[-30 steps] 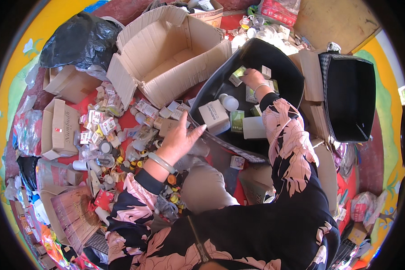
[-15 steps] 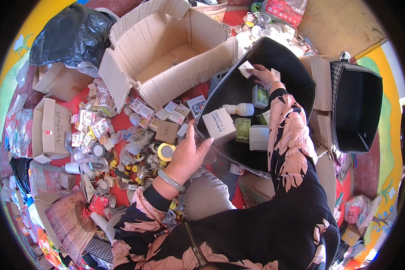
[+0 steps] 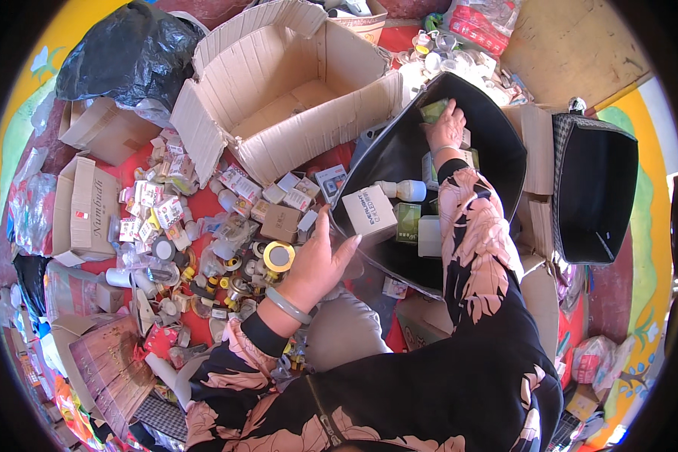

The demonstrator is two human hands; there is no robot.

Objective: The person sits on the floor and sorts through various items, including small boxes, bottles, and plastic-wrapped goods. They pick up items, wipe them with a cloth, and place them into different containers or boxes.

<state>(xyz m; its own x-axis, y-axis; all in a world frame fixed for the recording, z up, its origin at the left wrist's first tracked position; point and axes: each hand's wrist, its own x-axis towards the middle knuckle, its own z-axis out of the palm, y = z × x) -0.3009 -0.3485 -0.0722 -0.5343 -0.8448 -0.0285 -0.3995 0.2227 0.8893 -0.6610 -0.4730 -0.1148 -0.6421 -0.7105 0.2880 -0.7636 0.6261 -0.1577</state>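
At bin's (image 3: 499, 124) far end, my R hand (image 3: 445, 129) grips box (image 3: 432, 111), green face now showing, so prob. repositioning; L hand (image 3: 314, 264) open.

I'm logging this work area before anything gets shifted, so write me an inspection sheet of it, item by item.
Surface: red floor covering, showing in patches between things.
Job's things: black-lined bin with a white box, a white bulb and a green carton in it; small green box in the right hand.
Clutter: heap of small boxes and a yellow-rimmed disc, left of the bin.
Hands: left hand open near the bin's left rim, contact unclear; right holding the small green box.
Cables: nothing seen.
Surroundings: open cardboard carton, black plastic bag, second dark bin.
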